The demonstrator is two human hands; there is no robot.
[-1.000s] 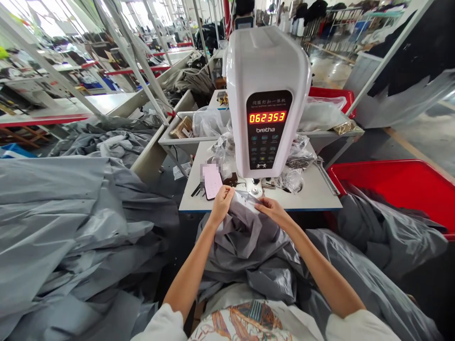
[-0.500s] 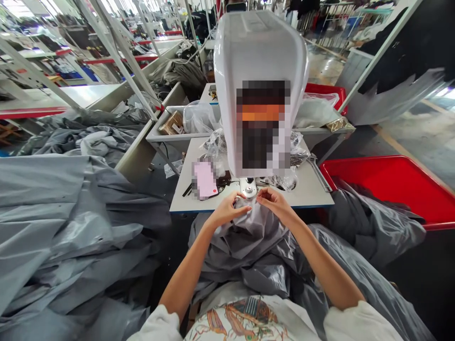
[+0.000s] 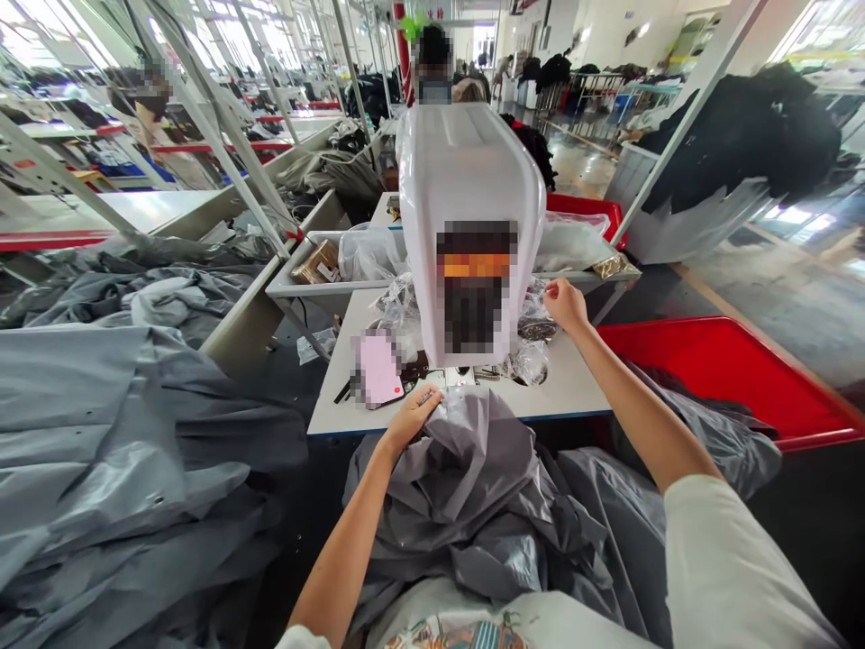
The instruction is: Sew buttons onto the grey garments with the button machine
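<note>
My left hand [image 3: 414, 416] is closed on the edge of a shiny grey fabric piece [image 3: 466, 451], at the front edge of the white work table [image 3: 560, 392]. The fabric hangs in folds over my lap. Just beyond that hand stands a tall white machine [image 3: 473, 167], its metal base partly hidden behind the cloth. To the machine's right, my right hand [image 3: 568, 306] is raised beside clear plastic bags [image 3: 531, 361] with small parts. Its fingers are pinched together; whatever is between them is too small to make out.
A pink phone [image 3: 379, 368] lies left of the machine. Behind it, a pale trough [image 3: 290, 279] holds bags. Grey fabric heaps [image 3: 101, 433] fill the left side. At right stands a red bin [image 3: 730, 361] with grey cloth over its edge. Slanted metal posts rise on both sides.
My right hand has left the cloth near the machine's base and moved up and right to the plastic bags. My left hand has closed on the fabric, which has come up over the table edge.
</note>
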